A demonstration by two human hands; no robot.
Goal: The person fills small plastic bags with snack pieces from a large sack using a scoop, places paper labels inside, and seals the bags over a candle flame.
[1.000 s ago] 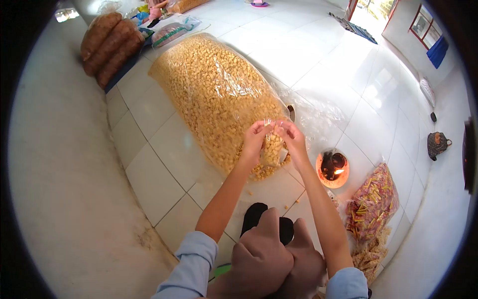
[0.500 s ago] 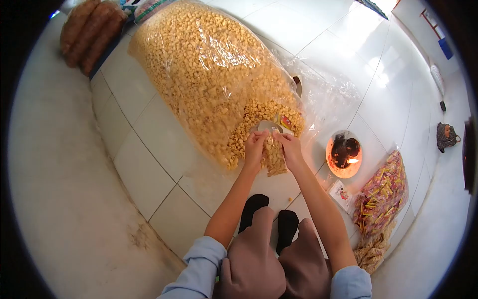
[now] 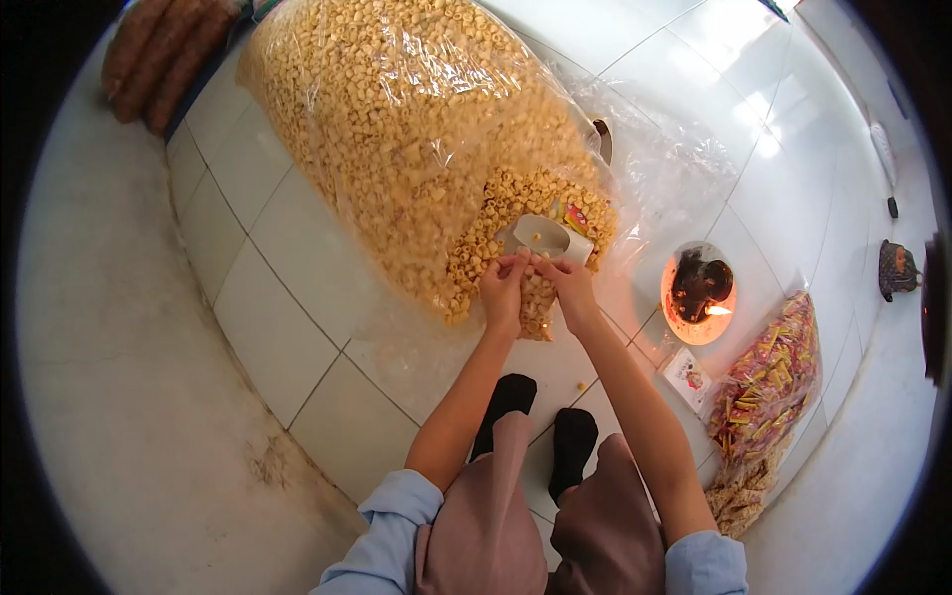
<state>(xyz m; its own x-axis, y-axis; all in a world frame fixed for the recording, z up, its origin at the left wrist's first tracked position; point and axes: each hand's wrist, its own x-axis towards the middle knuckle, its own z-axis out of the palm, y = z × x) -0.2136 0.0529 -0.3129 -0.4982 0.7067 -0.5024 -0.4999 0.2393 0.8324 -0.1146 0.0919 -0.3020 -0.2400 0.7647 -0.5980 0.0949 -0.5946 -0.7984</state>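
Note:
Between my two hands hangs a small clear plastic bag filled with ring-shaped snacks. My left hand pinches the top edge on one side, and my right hand pinches it on the other, the fingertips almost touching. Just beyond them a white scoop-like container lies on loose snacks at the mouth of a very large clear bag of the same snacks. A small red and yellow packet rests beside the container.
On the right, a plate holds dark residue and a burning flame. Near it are a white printed box and a bag of small red-yellow packets. Long brown filled bags stand at the far left. Crumpled clear plastic covers some tiles.
The small bag's top has come nearer to me, away from the white container, which now shows more fully. Both hands still pinch the bag. The view has shifted slightly.

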